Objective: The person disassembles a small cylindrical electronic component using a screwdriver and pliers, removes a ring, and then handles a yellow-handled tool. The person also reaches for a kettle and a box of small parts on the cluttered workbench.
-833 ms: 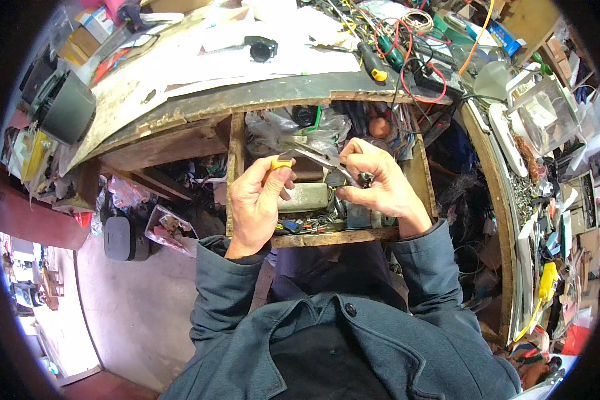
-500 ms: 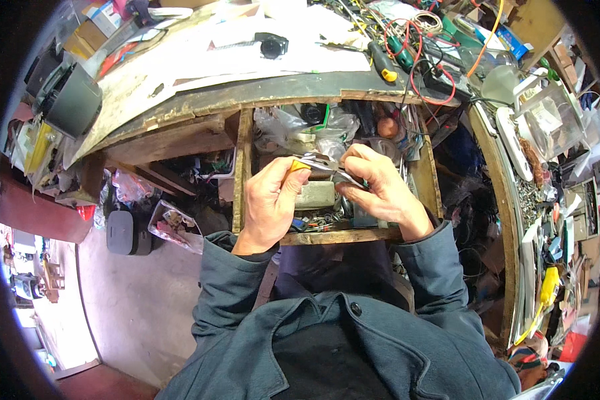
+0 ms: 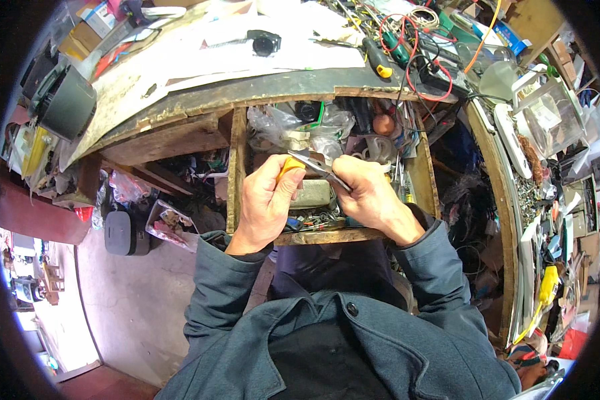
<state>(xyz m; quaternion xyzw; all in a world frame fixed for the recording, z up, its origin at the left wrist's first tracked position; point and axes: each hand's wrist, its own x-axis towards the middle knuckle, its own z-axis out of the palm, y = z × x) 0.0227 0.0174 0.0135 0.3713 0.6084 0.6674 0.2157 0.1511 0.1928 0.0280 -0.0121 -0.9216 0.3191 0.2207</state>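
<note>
Over an open, crowded drawer (image 3: 340,237), both my hands are raised close together. My left hand (image 3: 260,207) is closed, pinching a small yellow piece (image 3: 291,165) between thumb and fingers; its exact kind is hidden by the fingers. Metal pliers (image 3: 317,164) are gripped in my right hand (image 3: 373,193), the fingers wrapped round their handles. The jaws point left and reach the yellow piece. Below the hands, a grey-green block (image 3: 312,195) lies in the drawer among small metal parts.
On the worktop lie white paper, a black wristwatch (image 3: 265,44), a yellow-and-black screwdriver (image 3: 378,59) and red test leads (image 3: 412,73). A dark round container (image 3: 70,100) stands at the left. A black case (image 3: 123,233) sits on the floor beside a box of scraps (image 3: 170,223).
My right hand has tightened round the pliers' handles, and the pliers have tilted, their jaws higher at the yellow piece. My left hand still pinches that piece.
</note>
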